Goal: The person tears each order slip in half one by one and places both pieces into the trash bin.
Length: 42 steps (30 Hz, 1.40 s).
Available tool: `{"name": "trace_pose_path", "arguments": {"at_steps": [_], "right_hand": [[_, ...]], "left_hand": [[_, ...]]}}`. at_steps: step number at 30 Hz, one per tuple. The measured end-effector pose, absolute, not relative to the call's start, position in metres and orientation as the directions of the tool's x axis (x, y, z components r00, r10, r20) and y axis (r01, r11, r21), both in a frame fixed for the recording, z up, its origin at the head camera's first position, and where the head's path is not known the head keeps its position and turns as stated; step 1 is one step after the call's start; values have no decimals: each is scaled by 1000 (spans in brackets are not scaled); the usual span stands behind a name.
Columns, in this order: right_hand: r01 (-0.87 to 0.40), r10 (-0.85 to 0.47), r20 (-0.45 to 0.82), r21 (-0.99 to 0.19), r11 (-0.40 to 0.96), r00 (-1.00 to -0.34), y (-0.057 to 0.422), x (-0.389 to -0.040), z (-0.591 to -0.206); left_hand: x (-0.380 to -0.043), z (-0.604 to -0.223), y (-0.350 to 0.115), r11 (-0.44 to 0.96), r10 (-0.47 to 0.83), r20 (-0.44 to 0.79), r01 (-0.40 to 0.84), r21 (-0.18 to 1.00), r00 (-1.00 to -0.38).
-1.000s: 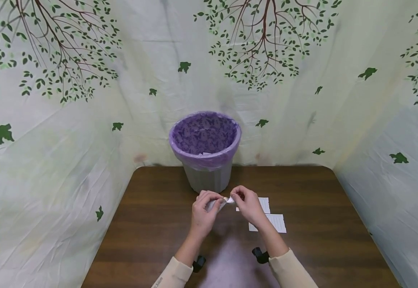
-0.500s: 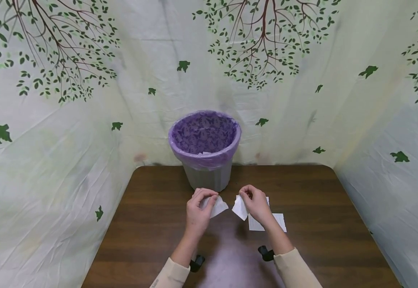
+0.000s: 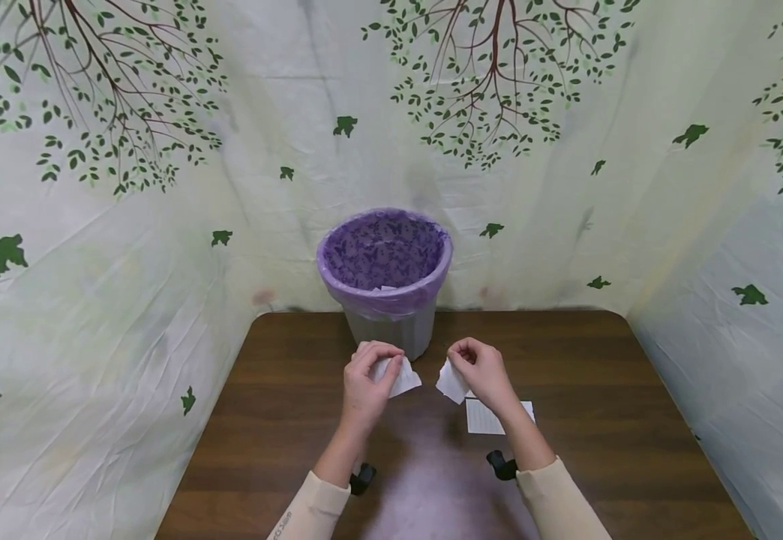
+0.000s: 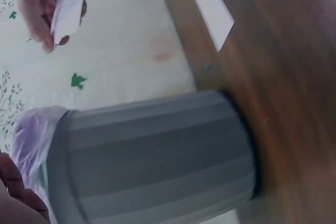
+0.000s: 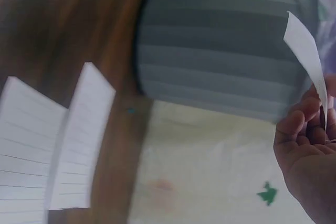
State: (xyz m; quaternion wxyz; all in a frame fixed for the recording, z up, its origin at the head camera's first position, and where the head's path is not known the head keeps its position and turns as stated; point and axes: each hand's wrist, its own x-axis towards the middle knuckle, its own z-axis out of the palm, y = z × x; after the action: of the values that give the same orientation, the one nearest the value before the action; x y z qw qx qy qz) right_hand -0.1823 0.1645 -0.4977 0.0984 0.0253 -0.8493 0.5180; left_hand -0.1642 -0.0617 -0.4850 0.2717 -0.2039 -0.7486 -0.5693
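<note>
My left hand (image 3: 367,381) pinches a torn piece of white paper (image 3: 406,380) between thumb and fingers, just in front of the bin. To its right, my right hand (image 3: 488,375) pinches another torn piece of paper (image 3: 451,382), shown upright in the right wrist view. A gap separates the two pieces, and their facing edges look ragged. Under the right forearm lies a lined sheet of paper (image 3: 484,417). The right wrist view shows a second lined sheet (image 5: 84,140) beside it; in the head view the right hand mostly hides that one.
A grey waste bin (image 3: 391,326) with a purple liner (image 3: 391,301) stands at the back of the brown wooden table (image 3: 283,420). White paper scraps (image 3: 385,288) show inside it. Fabric printed with leaves and branches (image 3: 540,195) encloses the back and sides.
One second ago both hands held the paper close together at one spot. It has parted into two pieces, and the hands have moved apart and slightly toward the bin.
</note>
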Motion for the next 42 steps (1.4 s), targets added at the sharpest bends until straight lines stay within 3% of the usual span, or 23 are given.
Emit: {"name": "trace_pose_path", "arguments": {"at_steps": [8,16,25,42], "right_hand": [[-268,-5,300,-844,464,-954,156,-201,-440],[-387,-79,404,-776,498,-911,143,-225,-390],[-391,-118,385,-777,494,-915,128,-242,-366],[-336,-23,371,-811,479,-928,112,-297,-345]], "left_hand": [[-189,-442,-70,351,39,731,695,628,-681],[-224,-404,-70,372,91,759,729,575,-645],[-250,-389,-70,415,100,732,696,585,-674],[-296,-371,-72,445,9,709,638,629,-705]]}}
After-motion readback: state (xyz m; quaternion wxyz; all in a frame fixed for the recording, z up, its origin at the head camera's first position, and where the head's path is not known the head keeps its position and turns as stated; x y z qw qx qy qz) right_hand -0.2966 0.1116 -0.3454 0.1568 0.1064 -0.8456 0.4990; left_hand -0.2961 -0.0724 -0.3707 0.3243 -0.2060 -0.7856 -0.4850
